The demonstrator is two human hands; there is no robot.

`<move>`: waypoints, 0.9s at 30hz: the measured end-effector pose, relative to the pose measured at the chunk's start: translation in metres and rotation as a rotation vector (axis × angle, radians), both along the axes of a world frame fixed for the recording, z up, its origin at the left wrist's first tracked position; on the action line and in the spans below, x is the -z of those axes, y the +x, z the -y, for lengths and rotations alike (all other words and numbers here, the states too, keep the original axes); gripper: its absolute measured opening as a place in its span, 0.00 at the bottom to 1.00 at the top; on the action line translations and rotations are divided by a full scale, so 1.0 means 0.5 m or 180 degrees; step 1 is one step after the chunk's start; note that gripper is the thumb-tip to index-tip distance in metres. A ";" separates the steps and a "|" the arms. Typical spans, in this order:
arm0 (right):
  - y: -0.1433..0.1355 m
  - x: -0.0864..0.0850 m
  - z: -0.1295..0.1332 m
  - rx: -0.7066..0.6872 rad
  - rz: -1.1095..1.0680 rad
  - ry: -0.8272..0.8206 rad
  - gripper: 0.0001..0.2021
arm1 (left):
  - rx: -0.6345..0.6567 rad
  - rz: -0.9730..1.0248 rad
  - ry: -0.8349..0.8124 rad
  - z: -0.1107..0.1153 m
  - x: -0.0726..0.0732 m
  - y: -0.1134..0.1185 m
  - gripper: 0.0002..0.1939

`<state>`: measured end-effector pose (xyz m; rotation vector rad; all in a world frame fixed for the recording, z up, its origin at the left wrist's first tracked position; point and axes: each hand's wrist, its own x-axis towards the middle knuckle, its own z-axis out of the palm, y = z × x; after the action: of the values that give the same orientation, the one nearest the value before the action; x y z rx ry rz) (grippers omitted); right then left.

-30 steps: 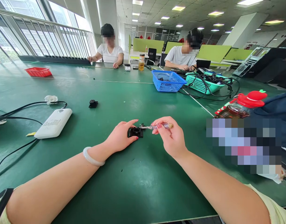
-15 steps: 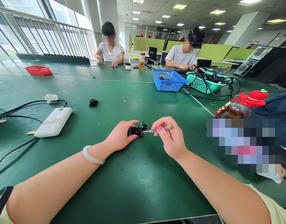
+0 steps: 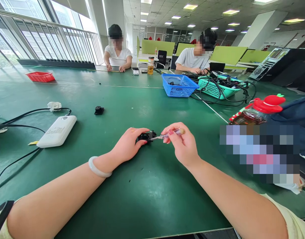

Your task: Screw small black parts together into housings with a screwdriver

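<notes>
My left hand (image 3: 129, 144) grips a small black part (image 3: 147, 136) between thumb and forefinger on the green table (image 3: 142, 199). In my right hand (image 3: 183, 146) is a thin screwdriver (image 3: 164, 135) with a clear purplish handle, held nearly level. Its metal tip points left and meets the right side of the black part, though the exact contact spot is too small to tell. Farther off, to the left, another small black part (image 3: 99, 110) lies on the table.
A white power bank (image 3: 57, 131) with cables lies left. Beyond are a red tray (image 3: 40, 76), a blue basket (image 3: 179, 85) and a green basket (image 3: 220, 89) with cables. A red-lidded bottle (image 3: 257, 111) stands right. Two people sit across the table.
The screwdriver tip has shifted slightly left on the black part, whose loose-looking upper piece now sits closer to my left fingers. The left person across the table has lowered a hand to the tabletop.
</notes>
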<state>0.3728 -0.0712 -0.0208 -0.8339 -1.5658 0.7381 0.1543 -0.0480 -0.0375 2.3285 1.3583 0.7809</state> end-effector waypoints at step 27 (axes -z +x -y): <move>-0.002 0.006 -0.007 -0.0004 0.0814 0.0043 0.07 | 0.0334 -0.0722 0.0113 0.012 0.004 0.024 0.22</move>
<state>0.3718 -0.0677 -0.0239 -0.9460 -1.7960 0.6397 0.1663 -0.0540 -0.0397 2.5565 1.3055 0.5269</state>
